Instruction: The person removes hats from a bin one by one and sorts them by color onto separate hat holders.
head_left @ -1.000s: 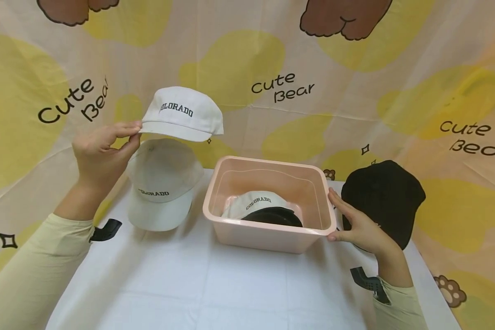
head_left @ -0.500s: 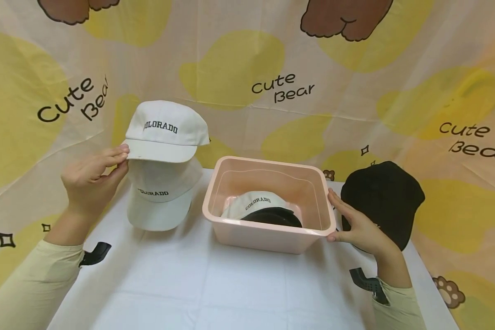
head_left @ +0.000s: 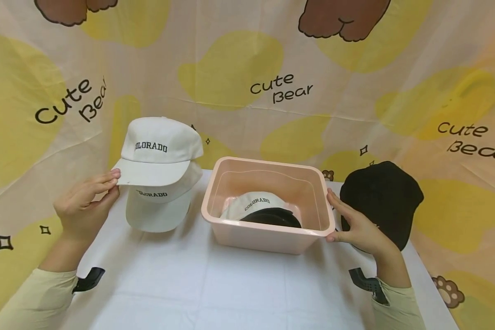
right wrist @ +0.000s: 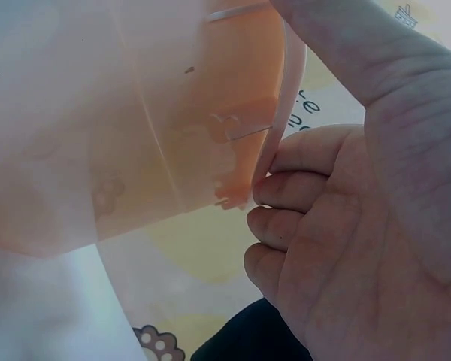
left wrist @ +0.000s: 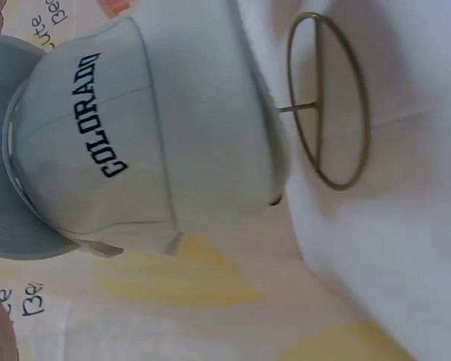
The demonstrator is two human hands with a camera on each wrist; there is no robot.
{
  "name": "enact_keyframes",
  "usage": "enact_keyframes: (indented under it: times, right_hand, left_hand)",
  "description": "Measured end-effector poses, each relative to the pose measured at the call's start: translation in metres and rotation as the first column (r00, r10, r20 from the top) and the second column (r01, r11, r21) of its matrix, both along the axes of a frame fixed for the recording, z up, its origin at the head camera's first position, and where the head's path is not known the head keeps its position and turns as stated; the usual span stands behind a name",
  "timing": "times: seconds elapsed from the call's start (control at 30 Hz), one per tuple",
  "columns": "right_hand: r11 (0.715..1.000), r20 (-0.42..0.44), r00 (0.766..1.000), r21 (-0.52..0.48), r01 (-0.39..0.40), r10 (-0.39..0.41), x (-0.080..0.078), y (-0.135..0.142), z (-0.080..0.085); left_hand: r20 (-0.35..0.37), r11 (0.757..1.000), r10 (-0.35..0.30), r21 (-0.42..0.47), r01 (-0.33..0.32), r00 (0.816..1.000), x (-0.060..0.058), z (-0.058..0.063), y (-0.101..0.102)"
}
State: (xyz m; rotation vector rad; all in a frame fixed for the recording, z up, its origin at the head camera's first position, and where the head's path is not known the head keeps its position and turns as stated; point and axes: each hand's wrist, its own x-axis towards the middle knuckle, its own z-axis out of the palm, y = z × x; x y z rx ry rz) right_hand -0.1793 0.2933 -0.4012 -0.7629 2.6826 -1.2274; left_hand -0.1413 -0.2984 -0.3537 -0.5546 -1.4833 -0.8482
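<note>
The left hand (head_left: 84, 201) pinches an upper white cap (head_left: 158, 142) by the brim, just to the hand's right, over a lower white cap (head_left: 158, 215). Farther right, a pink bin (head_left: 257, 240) meets the spread-fingered right hand (head_left: 360, 229) at its right rim.

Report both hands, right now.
Left hand: holding the upper white cap, pinched by its brim.
Right hand: open, touching the pink bin.

Pink bin (head_left: 257, 240): one
White COLORADO caps (head_left: 161, 130): three; two outside the bin, one inside
Black caps (head_left: 381, 201): one, outside the bin
Black curved pieces (head_left: 274, 217): one, inside; cannot tell if a cap
Wire bases (left wrist: 318, 104): one
Hands (head_left: 82, 197): two
Sleeves (head_left: 37, 293): two
"Cute Bear" prints (head_left: 280, 89): three in the head view
</note>
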Motion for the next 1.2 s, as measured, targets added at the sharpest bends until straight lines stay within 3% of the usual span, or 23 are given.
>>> enact_keyframes:
  times: [0.47, 0.67, 0.83, 1.03, 1.2]
  right_hand:
    - [1.0, 0.003, 1.0, -0.009, -0.01, 0.01, -0.001, -0.004, -0.001]
    - [1.0, 0.008, 1.0, -0.007, -0.008, 0.008, 0.0, -0.003, -0.001]
    - [1.0, 0.004, 1.0, -0.001, -0.008, 0.008, -0.001, -0.001, -0.001]
    - [1.0, 0.008, 1.0, -0.005, -0.009, 0.009, -0.002, -0.001, -0.002]
    - [1.0, -0.001, 1.0, -0.001, -0.006, 0.006, -0.001, 0.0, 0.0]
  left_hand:
    - [0.051, 0.982, -0.177, -0.056, 0.179, 0.983, 0.014, -0.038, -0.029]
    - [0.096, 0.97, -0.214, -0.096, 0.223, 0.972, 0.023, -0.048, -0.036]
    - [0.136, 0.95, -0.261, -0.142, 0.28, 0.956, 0.028, -0.048, -0.03]
    - [0.183, 0.94, -0.199, -0.243, 0.24, 0.963, 0.031, -0.053, -0.035]
    - [0.228, 0.92, -0.116, -0.343, 0.191, 0.967, 0.031, -0.072, -0.042]
